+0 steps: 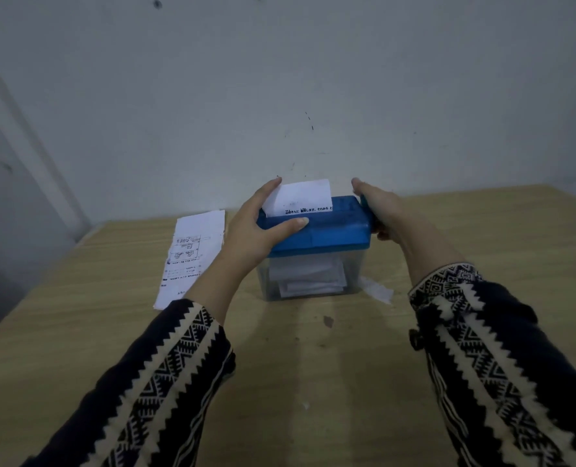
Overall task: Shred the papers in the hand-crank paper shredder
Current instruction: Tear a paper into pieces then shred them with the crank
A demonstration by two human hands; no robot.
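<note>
Two patterned dark sleeves (165, 382) reach forward over a light wooden table (313, 365). A small dark mark lies on the tabletop ahead of them. The shredder (327, 230) stands upright near the middle of the table. Its clear bin (350, 274) holds white paper pieces. A torn scrap (377, 289) lies on the table against the bin's right corner.

The left hand (256, 224) grips the left end of the blue top, thumb across the front and fingers over the back. The right hand (384, 210) is curled round the crank (364, 202) at the right end. A paper (300, 198) stands in the slot, one printed line showing. A printed sheet (192, 254) lies flat to the left of the shredder, apart from it. A marked grey wall (279, 96) stands behind.
</note>
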